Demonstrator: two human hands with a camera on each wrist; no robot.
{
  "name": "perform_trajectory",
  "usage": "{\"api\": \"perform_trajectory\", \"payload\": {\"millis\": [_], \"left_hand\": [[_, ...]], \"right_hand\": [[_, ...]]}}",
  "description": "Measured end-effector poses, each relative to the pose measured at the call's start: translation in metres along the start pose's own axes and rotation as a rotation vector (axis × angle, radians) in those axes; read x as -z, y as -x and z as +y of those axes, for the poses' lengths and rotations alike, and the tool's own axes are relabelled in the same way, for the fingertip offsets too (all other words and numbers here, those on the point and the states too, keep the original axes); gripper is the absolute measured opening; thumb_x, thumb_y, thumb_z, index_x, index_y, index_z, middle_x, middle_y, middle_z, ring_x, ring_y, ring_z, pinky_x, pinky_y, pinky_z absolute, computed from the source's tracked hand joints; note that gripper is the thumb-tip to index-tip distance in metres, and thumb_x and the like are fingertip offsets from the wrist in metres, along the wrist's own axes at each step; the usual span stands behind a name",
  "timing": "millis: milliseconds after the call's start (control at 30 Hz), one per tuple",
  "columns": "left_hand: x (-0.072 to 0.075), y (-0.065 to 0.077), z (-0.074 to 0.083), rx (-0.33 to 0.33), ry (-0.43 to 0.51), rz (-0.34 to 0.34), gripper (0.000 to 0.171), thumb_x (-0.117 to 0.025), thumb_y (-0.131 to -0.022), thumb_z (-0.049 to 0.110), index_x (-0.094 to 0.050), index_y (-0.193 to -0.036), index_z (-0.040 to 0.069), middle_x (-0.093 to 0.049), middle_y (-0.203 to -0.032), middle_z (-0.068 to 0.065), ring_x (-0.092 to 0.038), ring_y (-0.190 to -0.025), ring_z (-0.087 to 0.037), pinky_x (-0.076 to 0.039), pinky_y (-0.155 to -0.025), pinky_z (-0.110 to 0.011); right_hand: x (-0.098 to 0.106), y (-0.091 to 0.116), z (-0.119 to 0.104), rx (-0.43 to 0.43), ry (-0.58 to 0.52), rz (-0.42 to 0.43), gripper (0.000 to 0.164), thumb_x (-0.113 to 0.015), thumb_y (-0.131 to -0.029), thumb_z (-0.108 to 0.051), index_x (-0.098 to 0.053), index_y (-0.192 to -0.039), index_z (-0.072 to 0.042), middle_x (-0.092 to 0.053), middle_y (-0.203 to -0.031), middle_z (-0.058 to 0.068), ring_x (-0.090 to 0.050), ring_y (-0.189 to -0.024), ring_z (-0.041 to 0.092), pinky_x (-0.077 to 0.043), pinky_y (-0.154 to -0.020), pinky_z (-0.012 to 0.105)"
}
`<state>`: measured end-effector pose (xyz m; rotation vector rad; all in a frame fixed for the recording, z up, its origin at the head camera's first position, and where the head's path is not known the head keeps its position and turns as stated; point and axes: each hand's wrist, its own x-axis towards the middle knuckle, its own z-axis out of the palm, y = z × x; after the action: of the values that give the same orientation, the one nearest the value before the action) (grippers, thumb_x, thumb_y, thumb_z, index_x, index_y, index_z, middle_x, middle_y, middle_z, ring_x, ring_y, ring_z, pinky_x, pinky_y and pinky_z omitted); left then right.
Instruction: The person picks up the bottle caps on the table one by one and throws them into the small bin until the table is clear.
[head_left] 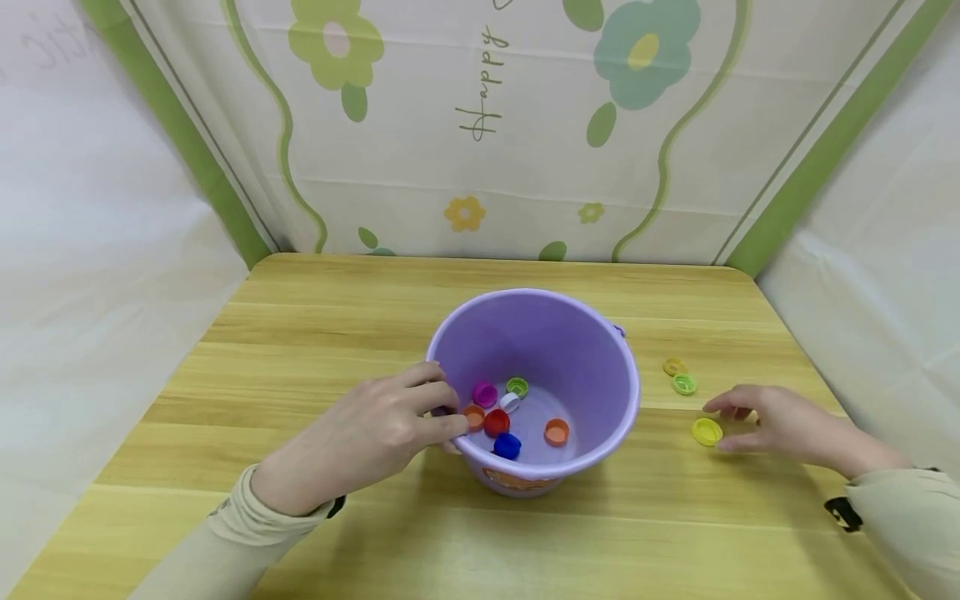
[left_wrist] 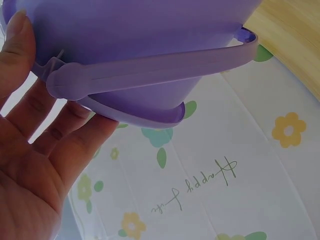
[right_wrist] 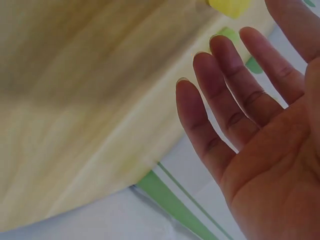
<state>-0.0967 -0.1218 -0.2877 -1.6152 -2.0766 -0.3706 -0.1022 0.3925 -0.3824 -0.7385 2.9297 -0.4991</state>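
Note:
A purple bucket (head_left: 532, 333) stands on the wooden table, with several coloured bottle caps on its bottom, among them a red cap (head_left: 497, 422) and a blue cap (head_left: 507, 446). My left hand (head_left: 390, 421) grips its left rim; in the left wrist view the thumb and fingers lie on either side of the rim beside the handle (left_wrist: 165, 72). At the right, my right hand (head_left: 780, 425) hovers at a yellow cap (head_left: 707, 432) on the table, thumb and fingers apart near its edge. The right wrist view shows those fingers (right_wrist: 215, 90) extended and holding nothing.
Past the yellow cap lie a green cap (head_left: 684, 384) and an orange-yellow cap (head_left: 675, 367), close together on the table (head_left: 300, 350). A floral cloth (head_left: 540, 167) hangs behind the far table edge, and pale cloth borders both sides.

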Motion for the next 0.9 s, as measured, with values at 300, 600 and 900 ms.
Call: {"api": "perform_trajectory", "payload": {"millis": [300, 600, 900], "left_hand": [[0.001, 0.0, 0.0, 0.004, -0.004, -0.004, 0.03, -0.081, -0.077, -0.003, -0.077, -0.1, 0.015, -0.065, -0.093, 0.002, -0.059, -0.093, -0.016, -0.056, -0.069, -0.022], [0.0, 0.0, 0.0, 0.002, -0.009, 0.01, 0.03, -0.08, -0.078, -0.002, -0.077, -0.102, 0.016, -0.065, -0.092, 0.003, -0.059, -0.092, -0.016, -0.055, -0.067, -0.021], [0.001, 0.0, 0.002, 0.049, 0.019, -0.045, 0.024, -0.076, -0.084, -0.001, -0.077, -0.101, 0.016, -0.065, -0.093, 0.004, -0.058, -0.095, -0.015, -0.055, -0.069, -0.022]], "right_hand": [[-0.012, -0.004, 0.001, 0.037, -0.021, 0.015, 0.043, -0.088, -0.073, -0.031, -0.072, -0.108, -0.011, -0.062, -0.092, -0.015, -0.057, -0.082, 0.002, -0.054, -0.067, 0.028], [-0.01, -0.007, -0.001, 0.027, -0.033, 0.014, 0.039, -0.087, -0.076, -0.025, -0.071, -0.108, -0.009, -0.058, -0.09, -0.015, -0.055, -0.08, 0.001, -0.052, -0.065, 0.026], [0.021, -0.015, -0.015, -0.016, -0.002, 0.079, 0.039, -0.085, -0.079, -0.03, -0.072, -0.11, -0.011, -0.066, -0.099, -0.011, -0.06, -0.087, 0.008, -0.055, -0.068, 0.03]]}}
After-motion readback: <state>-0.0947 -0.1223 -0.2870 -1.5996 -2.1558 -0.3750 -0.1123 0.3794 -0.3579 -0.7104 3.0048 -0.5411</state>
